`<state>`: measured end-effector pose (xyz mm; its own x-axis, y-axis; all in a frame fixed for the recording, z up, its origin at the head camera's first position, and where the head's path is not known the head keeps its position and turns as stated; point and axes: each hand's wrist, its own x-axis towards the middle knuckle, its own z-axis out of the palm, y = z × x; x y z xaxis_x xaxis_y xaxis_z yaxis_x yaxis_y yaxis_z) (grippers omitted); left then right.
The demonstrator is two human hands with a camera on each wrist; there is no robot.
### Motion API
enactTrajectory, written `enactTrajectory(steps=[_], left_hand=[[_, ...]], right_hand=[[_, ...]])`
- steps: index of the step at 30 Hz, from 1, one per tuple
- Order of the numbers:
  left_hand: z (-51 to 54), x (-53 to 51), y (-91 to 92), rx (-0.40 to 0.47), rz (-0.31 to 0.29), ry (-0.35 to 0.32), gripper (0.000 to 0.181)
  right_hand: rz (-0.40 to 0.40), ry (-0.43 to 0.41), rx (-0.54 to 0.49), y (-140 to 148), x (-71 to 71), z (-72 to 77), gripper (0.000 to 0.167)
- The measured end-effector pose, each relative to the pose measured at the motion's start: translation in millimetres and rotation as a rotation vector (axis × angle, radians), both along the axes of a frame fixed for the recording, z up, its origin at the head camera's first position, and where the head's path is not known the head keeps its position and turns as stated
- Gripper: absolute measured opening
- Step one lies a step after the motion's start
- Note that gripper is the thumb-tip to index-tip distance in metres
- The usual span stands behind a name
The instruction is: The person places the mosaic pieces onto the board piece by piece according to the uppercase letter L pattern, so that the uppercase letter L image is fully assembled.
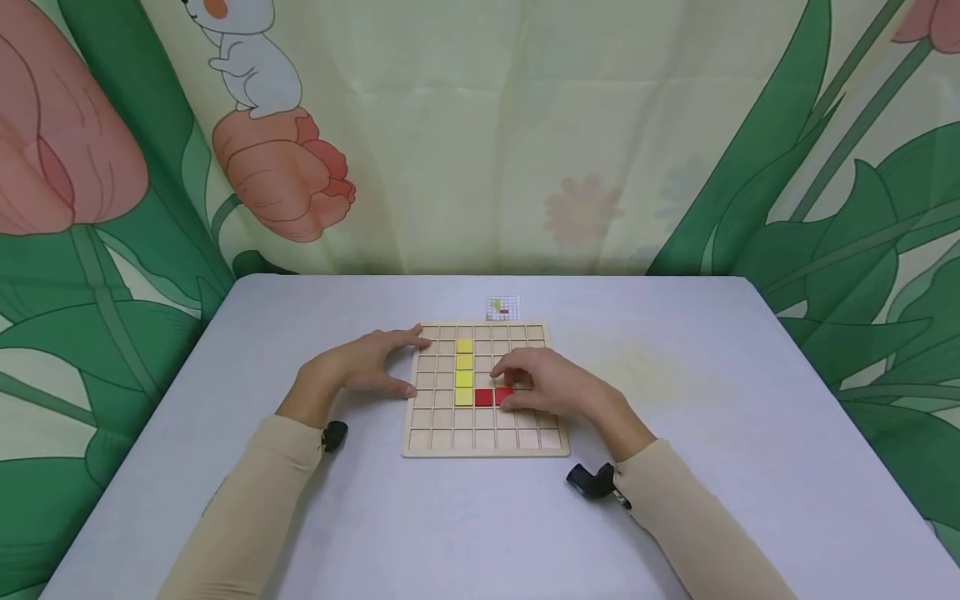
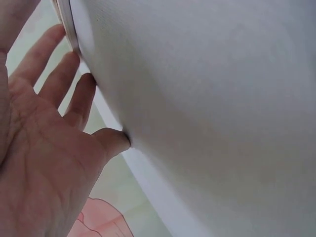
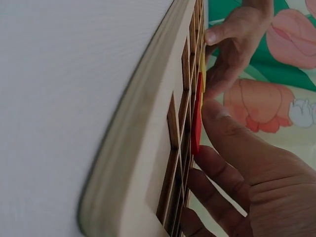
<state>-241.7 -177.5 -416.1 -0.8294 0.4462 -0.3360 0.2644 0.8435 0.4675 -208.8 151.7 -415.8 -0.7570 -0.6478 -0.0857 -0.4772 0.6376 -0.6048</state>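
Observation:
A wooden grid board (image 1: pixel 442 447) lies on the table, bearing a column of yellow square tiles (image 1: pixel 464 362) and two red tiles beside its lowest one. My left hand (image 1: pixel 367 358) rests at the board's left edge, fingers and thumb spread; the left wrist view shows its palm (image 2: pixel 54 153). My right hand (image 1: pixel 551 379) is over the board, its thumb and curled fingers about the right-hand red tile (image 1: pixel 502 396). From the right wrist, the thumb (image 3: pixel 237 138) is close to the red tile's surface (image 3: pixel 197 128), fingertips at its end. The hand partly hides that tile.
A small printed grid card (image 1: pixel 502 307) with yellow and red squares lies just beyond the board. The white table (image 1: pixel 480 533) reaches back to a floral curtain (image 1: pixel 465 167). Each wrist wears a black camera, such as the right one (image 1: pixel 591 482).

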Motion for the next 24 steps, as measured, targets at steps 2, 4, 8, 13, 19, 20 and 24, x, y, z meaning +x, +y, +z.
enactTrajectory(steps=[2, 4, 8, 13, 19, 20, 24], left_hand=[[-0.4, 1.2, 0.3, 0.001, 0.001, 0.000, 0.091], [-1.1, 2.8, 1.2, 0.002, 0.004, -0.006, 0.091], [-3.3, 5.4, 4.6, 0.003, 0.007, -0.011, 0.092], [-4.8, 3.5, 11.6, 0.015, -0.010, -0.002, 0.090], [-1.8, 0.6, 6.1, 0.021, -0.020, -0.003, 0.085], [-0.9, 1.4, 3.9, 0.050, -0.018, -0.006, 0.083], [4.8, 8.5, -6.6, 0.186, -0.022, -0.004, 0.077]], right_hand=[[0.007, -0.007, -0.007, 0.9, 0.3, -0.2, 0.039], [0.015, -0.010, -0.010, 2.2, 1.2, -0.6, 0.037], [0.017, -0.010, -0.009, 5.1, 4.8, -1.7, 0.033], [0.004, 0.001, -0.007, 13.9, 11.0, 1.1, 0.034], [0.013, 0.020, -0.020, 18.0, 13.2, 8.0, 0.035], [0.007, 0.016, -0.012, 19.1, 13.6, 8.8, 0.035], [-0.017, 0.041, 0.056, 25.0, 16.5, 10.1, 0.034]])
